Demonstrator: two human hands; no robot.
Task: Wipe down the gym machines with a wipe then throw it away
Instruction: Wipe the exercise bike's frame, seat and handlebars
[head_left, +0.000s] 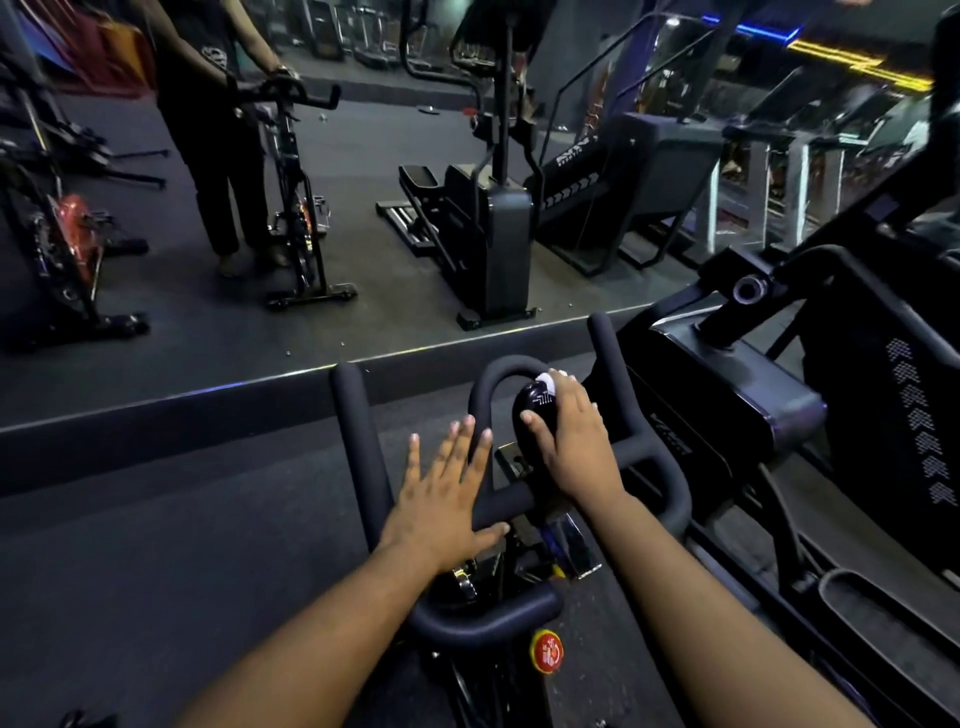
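A black exercise bike's handlebar (358, 441) fills the lower middle of the head view, with a small dark oval console (532, 410) at its centre. My right hand (574, 441) lies over the console and presses a white wipe (546, 383) against its top; only a bit of the wipe shows beyond my fingers. My left hand (444, 493) rests flat, fingers spread and straight, on the handlebar's cross tube just left of the console. A red and yellow knob (546, 652) sits on the frame below.
A large mirror ahead reflects a person standing at a bike (296, 208) and a stepper machine (498, 228). A black stair machine (779, 405) stands close on my right. Dark rubber floor (182, 545) lies to my left.
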